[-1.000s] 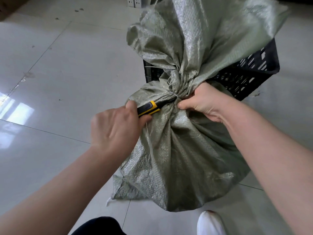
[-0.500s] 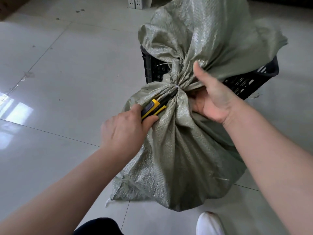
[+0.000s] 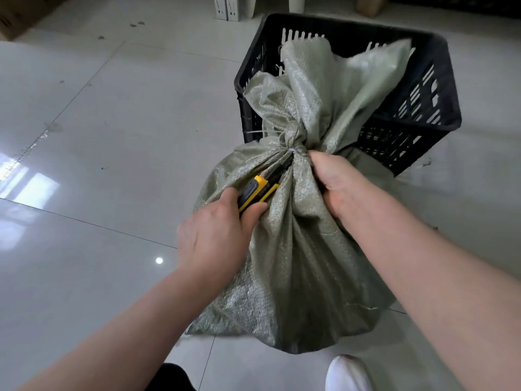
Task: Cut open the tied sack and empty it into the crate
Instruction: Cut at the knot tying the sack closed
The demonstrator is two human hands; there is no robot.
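Observation:
A grey-green woven sack [image 3: 293, 258] stands on the tiled floor, its neck cinched by a pale tie [image 3: 293, 150]. Its loose top drapes back into the black slatted crate [image 3: 423, 108] behind it. My left hand [image 3: 217, 235] is closed on a yellow-and-black utility knife [image 3: 259, 190], whose dark front end points up into the folds just below the tie. My right hand [image 3: 338, 187] grips the sack's neck on the right, fingertips against the tie. The blade tip is hidden in the folds.
Glossy light floor tiles [image 3: 98, 165] spread to the left. White furniture legs [image 3: 228, 7] stand at the far top, a cardboard box [image 3: 17, 15] at the top left. My white shoe [image 3: 348, 373] is just below the sack.
The view has pulled back and the sack's loose top has dropped lower into the crate. My right hand has closed back around the neck. The knife now points more steeply up at the tie.

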